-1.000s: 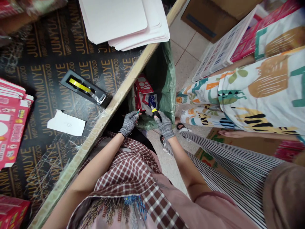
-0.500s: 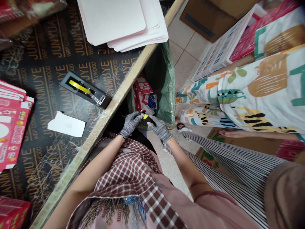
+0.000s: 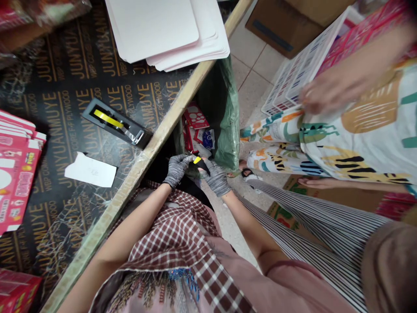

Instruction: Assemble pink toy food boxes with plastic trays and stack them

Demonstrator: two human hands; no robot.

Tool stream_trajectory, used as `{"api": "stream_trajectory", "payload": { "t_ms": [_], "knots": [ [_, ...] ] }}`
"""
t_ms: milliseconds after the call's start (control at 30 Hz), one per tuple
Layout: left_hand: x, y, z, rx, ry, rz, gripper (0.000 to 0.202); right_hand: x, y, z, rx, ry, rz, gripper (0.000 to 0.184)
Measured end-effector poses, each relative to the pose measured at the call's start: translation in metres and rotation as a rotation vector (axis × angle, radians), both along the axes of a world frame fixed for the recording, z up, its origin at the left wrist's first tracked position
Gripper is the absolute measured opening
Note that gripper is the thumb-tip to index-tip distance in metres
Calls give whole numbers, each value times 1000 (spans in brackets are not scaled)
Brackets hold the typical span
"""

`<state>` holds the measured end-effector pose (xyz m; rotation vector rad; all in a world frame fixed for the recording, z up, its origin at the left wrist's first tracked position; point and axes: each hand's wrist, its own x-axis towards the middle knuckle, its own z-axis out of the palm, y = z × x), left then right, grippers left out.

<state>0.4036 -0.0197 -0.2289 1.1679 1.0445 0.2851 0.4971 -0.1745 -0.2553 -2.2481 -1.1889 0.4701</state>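
My right hand (image 3: 216,176), in a grey knit glove, is closed around a small yellow-and-black hand tool (image 3: 198,160) with a thin tip. My left hand (image 3: 177,168), gloved alike, pinches its fingers together right by that tip; what sits between them is too small to make out. Both hands are in front of my lap, at the near edge of a green bag (image 3: 233,130). Inside the bag lie red-and-white card pieces (image 3: 196,116) and a blue packet (image 3: 208,138).
The black plywood table (image 3: 130,87) to the left bears a tape dispenser (image 3: 114,121), a torn paper (image 3: 91,169), white cards (image 3: 156,26) and pink cartons (image 3: 16,174). To the right are another person's patterned clothes (image 3: 352,130), a white basket (image 3: 289,82) and a cardboard box (image 3: 276,26).
My right hand has shifted slightly left, turning the tool a little; my left hand stays nearly in place. Another person's hand has swung into view above the patterned clothes, blurred by motion.
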Motion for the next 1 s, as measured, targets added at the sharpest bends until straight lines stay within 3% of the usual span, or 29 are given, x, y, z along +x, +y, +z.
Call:
{"api": "stream_trajectory", "payload": {
  "t_ms": [333, 567, 800, 1000],
  "knots": [
    [0, 0, -12, 29, 26, 12, 42, -17, 2, -5, -18, -64, -122, 52],
    [-6, 3, -7, -90, -65, -47, 43, 6, 2, -13, 146, 0, -278, 56],
    [-6, 3, -4, -197, -149, -58, 52, 18, -4, -2, 127, 39, 11, 47],
    [-7, 1, -2, -201, -176, -66, 46, 11, -4, -8, 113, 66, 75, 48]
  ]
}}
